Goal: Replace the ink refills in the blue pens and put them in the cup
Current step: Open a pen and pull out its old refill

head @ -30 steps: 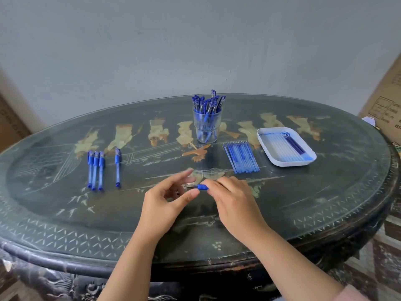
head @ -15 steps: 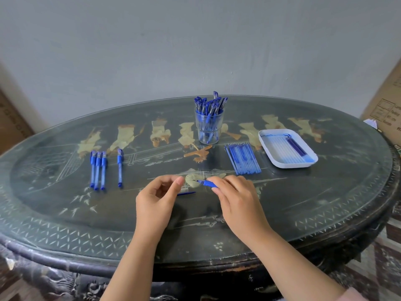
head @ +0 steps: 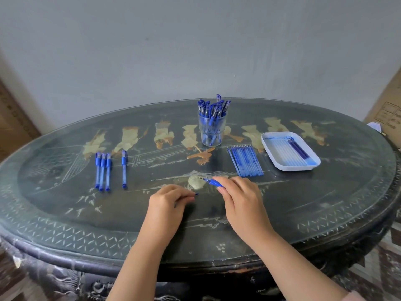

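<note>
Blue pen [head: 212,182] just above centre of the frame, tip aimed up-left, barrel hidden inside the right hand [head: 240,198]; grip narrow, fingers curled round it. Just left and a little lower, left hand [head: 167,203], grip closed on a thin blue piece [head: 196,194], only its end showing past the fingertips, too little to tell what. Both hands low over the dark oval table [head: 325,203]. Above them, glass cup [head: 211,133] crowded with capped blue pens. Right of centre, a flat row of blue refills [head: 246,162]; further right, a white tray [head: 296,168] with more refills. At left, three pens [head: 102,170] side by side, a fourth pen [head: 124,168] just beside them
</note>
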Available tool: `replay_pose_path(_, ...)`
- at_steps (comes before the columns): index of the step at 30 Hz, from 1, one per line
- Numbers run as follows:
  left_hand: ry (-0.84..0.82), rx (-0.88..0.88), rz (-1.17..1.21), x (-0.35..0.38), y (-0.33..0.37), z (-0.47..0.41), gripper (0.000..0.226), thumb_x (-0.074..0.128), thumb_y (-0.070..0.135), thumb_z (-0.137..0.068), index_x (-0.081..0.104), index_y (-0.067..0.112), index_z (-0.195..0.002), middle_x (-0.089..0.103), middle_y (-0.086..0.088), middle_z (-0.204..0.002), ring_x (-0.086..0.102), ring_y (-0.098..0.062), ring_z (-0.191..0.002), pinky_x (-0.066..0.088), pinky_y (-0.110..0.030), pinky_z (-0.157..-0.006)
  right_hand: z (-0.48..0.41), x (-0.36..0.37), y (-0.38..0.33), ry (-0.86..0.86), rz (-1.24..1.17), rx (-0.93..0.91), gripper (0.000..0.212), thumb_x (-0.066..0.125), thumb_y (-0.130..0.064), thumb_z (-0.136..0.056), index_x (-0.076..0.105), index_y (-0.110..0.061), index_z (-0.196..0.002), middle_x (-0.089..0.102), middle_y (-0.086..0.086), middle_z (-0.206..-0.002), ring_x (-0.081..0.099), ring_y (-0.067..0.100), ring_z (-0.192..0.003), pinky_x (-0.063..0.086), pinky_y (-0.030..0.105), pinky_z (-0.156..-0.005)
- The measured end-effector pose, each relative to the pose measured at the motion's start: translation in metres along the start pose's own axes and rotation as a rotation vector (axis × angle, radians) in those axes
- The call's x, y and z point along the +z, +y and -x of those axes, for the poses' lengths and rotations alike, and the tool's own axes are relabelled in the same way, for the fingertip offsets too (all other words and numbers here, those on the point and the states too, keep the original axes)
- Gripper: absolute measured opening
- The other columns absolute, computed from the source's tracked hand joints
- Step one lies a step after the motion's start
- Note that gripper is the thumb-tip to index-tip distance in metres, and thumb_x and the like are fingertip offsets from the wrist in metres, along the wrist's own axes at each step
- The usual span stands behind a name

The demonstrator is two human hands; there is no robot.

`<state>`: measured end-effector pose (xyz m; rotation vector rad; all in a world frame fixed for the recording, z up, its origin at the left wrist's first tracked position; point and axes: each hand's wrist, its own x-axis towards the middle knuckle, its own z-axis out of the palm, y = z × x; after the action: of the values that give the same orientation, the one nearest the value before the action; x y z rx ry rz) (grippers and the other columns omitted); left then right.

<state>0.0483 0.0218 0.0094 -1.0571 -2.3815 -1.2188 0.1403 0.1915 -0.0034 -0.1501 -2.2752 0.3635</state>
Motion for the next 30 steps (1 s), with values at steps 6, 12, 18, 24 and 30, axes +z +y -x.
replay_pose_path(6, -0.071, 0.006, -0.077, -0.001, -0.001, -0.001, 0.025, 0.077, -0.004, -0.075, 0.078, 0.015, -0.091, 0.066, 0.006, -0.085, 0.063, -0.010, -0.070, 0.057, -0.026, -0.070, 0.000, -0.001, -0.001, 0.004, 0.018, -0.020, 0.029, 0.045, -0.020, -0.095, 0.067, -0.017, -0.114, 0.061, -0.002, -0.086, 0.054, 0.020, -0.070, 0.050, 0.039, -0.064)
replay_pose_path(12, -0.139, -0.031, -0.106, -0.001, 0.000, -0.003, 0.032, 0.070, -0.006, -0.074, 0.075, 0.013, -0.099, 0.066, 0.005, -0.087, 0.064, -0.014, -0.075, 0.059, -0.036, -0.074, 0.001, 0.000, -0.002, -0.022, 0.045, -0.027, 0.031, 0.045, -0.020, -0.096, 0.068, -0.017, -0.116, 0.060, -0.002, -0.086, 0.053, 0.020, -0.070, 0.050, 0.040, -0.065)
replay_pose_path(18, -0.142, -0.082, -0.035, -0.001, 0.003, -0.002, 0.033, 0.069, -0.004, -0.078, 0.074, 0.013, -0.106, 0.065, 0.009, -0.089, 0.062, -0.005, -0.078, 0.051, -0.014, -0.079, 0.002, 0.001, -0.001, -0.024, 0.063, -0.028, 0.027, 0.052, -0.017, -0.094, 0.067, -0.018, -0.117, 0.060, -0.001, -0.087, 0.054, 0.020, -0.070, 0.050, 0.040, -0.064)
replay_pose_path(24, -0.128, -0.119, 0.034, -0.002, 0.002, 0.000, 0.033, 0.072, -0.006, -0.076, 0.074, 0.016, -0.101, 0.066, 0.010, -0.087, 0.063, -0.001, -0.077, 0.047, -0.004, -0.076, 0.002, -0.003, -0.002, -0.025, 0.019, -0.008, 0.027, 0.049, -0.023, -0.097, 0.065, -0.019, -0.119, 0.065, -0.005, -0.090, 0.058, 0.019, -0.074, 0.049, 0.040, -0.071)
replay_pose_path(30, 0.017, -0.097, 0.029, -0.007, 0.007, -0.001, 0.025, 0.082, 0.012, -0.074, 0.069, 0.022, -0.094, 0.062, 0.013, -0.090, 0.058, -0.003, -0.081, 0.041, -0.003, -0.071, -0.008, -0.013, -0.016, 0.072, -0.070, 0.065, 0.024, 0.055, -0.029, -0.095, 0.068, -0.021, -0.114, 0.061, -0.016, -0.082, 0.046, 0.009, -0.076, 0.040, 0.026, -0.076)
